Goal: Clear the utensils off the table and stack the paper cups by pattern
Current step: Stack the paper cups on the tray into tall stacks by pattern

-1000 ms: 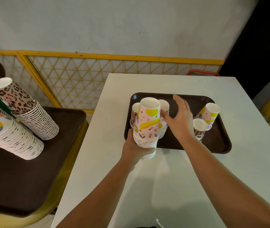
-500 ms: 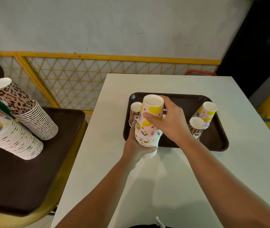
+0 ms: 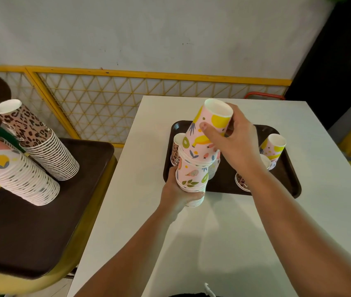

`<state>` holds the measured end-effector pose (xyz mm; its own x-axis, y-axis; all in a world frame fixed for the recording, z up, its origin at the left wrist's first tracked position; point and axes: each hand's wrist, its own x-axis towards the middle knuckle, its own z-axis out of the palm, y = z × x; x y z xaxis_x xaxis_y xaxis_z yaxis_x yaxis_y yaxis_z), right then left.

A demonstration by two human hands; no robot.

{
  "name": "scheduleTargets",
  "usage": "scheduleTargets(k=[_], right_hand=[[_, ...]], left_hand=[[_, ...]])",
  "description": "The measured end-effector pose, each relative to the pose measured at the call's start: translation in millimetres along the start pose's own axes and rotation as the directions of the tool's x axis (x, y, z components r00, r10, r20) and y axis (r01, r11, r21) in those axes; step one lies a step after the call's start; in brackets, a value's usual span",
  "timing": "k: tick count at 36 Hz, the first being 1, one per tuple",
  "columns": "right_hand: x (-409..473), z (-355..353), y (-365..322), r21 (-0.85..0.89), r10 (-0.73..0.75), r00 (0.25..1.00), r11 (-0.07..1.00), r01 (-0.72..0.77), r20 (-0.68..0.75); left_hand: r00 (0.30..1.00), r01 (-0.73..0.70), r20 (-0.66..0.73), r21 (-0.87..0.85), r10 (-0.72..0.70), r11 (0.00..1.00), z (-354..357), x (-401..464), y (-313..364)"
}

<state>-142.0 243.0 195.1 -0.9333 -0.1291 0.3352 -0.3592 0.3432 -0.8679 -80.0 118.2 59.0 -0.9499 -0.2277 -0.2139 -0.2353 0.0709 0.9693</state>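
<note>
Compared with half a second ago, the right hand (image 3: pixel 233 144) has lifted the fruit-print cup (image 3: pixel 207 131) higher and tilted it, so its mouth now leans up and to the right while its base sits over the top of the short fruit-print stack (image 3: pixel 191 176); whether the base is already nested inside I cannot tell. That hand is curled around the cup's upper half, thumb across the front and fingers wrapped behind. The left hand (image 3: pixel 179 194) has stayed where it was, closed round the lower part of the short stack, which stands at the near edge of the brown tray (image 3: pixel 286 181) on the white table (image 3: pixel 223 243). On the tray, a leopard-print cup (image 3: pixel 175 150) stands just behind the stack, partly hidden by it; another fruit-print cup on the right (image 3: pixel 274 150) stands upright, and the right wrist covers most of a cup with a leopard print (image 3: pixel 242 182) near the tray's front. To the left, on a second brown tray (image 3: pixel 31 232) set on a yellow surface, 2 tall leaning stacks rest side by side: a leopard-print stack (image 3: pixel 39 140) and a fruit-print tall stack (image 3: pixel 12 172).
</note>
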Motion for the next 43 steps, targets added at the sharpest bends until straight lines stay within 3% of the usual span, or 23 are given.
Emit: scheduleTargets(k=[7,10,15,20,30,36,43], right_hand=[[29,-20,-8,0.239,0.056,0.957,0.971,0.014,-0.284],[37,-22,1,0.165,0.029,0.946,0.986,0.026,-0.323],[32,-3,31,-0.085,-0.013,0.976,0.996,-0.006,-0.218],[22,11,52,-0.213,-0.029,0.992,0.977,0.003,-0.119],[9,16,85,-0.315,0.159,0.987,0.938,-0.144,0.022],[0,8,45,-0.197,-0.09,0.992,0.978,0.072,-0.085],[-14,15,20,-0.186,0.007,0.977,0.982,0.034,0.215]], left_hand=[[0.999,0.013,-0.039,-0.01,-0.013,1.0,-5,0,-6],[0.999,0.008,-0.051,-0.005,-0.008,1.0,-6,0,-6],[0.999,0.0,-0.052,-0.014,-0.001,1.0,-6,2,-5],[0.999,-0.001,-0.047,-0.024,0.0,1.0,-7,3,-1],[1.0,0.013,-0.021,-0.021,-0.013,1.0,-7,2,2],[1.0,-0.005,-0.008,-0.02,0.005,1.0,-4,2,6],[0.999,-0.04,-0.007,-0.038,0.04,0.998,3,1,13]])
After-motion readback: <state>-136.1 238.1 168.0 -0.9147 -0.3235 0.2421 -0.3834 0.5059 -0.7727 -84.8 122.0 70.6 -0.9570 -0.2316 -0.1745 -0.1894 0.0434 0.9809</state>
